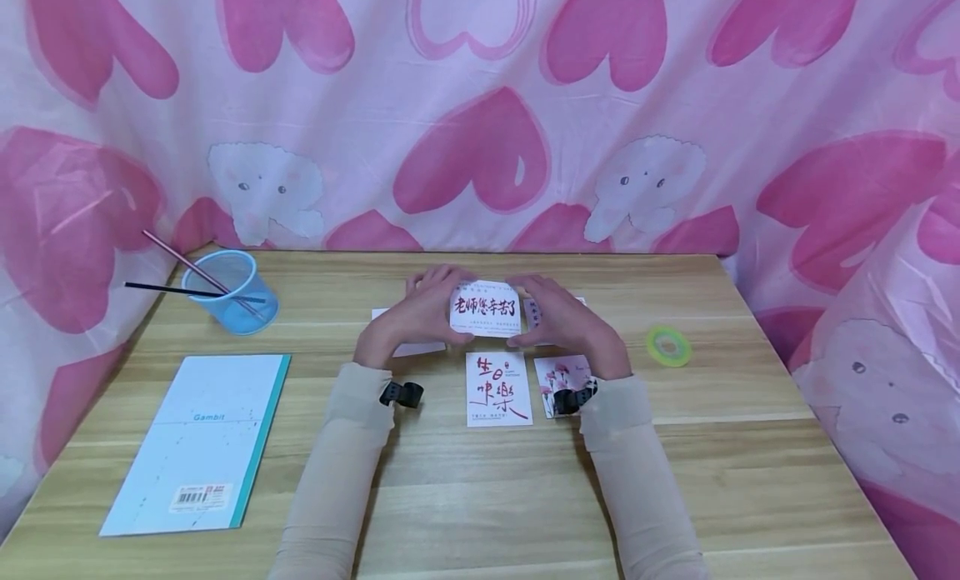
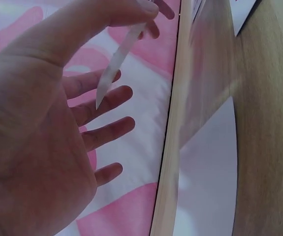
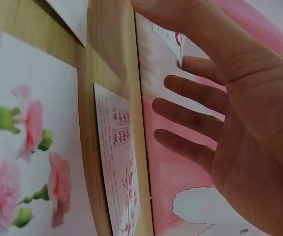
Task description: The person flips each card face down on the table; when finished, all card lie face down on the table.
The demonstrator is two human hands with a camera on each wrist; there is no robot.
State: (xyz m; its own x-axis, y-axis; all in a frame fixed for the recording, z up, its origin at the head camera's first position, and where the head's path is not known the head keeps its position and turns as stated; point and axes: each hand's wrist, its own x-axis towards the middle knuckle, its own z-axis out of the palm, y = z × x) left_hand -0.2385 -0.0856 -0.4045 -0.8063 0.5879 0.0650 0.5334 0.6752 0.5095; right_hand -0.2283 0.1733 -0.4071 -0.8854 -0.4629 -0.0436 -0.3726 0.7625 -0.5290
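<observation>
I am pinching a white rectangular paper card with red calligraphy (image 1: 486, 308) between my left hand (image 1: 415, 315) and right hand (image 1: 564, 323), above the wooden table (image 1: 480, 480).

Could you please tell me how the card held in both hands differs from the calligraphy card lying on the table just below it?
The held card is raised off the table, pinched between the left hand and the right hand; the lying card rests flat, untouched. The held card sits in landscape with one row of red characters; the lying card is in portrait with characters stacked. Both are white with red brush lettering.
</observation>
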